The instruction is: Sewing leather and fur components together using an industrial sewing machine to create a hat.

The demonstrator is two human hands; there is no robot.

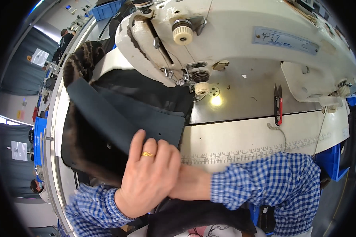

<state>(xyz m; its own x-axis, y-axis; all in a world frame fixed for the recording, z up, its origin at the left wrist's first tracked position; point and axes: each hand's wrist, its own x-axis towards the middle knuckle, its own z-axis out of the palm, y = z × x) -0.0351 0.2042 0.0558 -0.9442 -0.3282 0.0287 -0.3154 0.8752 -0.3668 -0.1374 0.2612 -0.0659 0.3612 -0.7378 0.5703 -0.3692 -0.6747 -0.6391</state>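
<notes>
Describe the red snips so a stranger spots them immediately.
Start at the white metal sewing machine. Under its arm, at right, small red-handled metal snips straddle the shiny grey plate's near edge. Red sets them apart from the loose grey thread near them.

I'm touching a smooth, matt dark strip (103, 114), with soft-looking fur (81, 65) running near the left edge of the table (229, 138). I'm wearing puckered cloth sleeves (261, 179). The sewing machine (237, 35) is showing glossy paint above a shiny metal plate (245, 93).
</notes>
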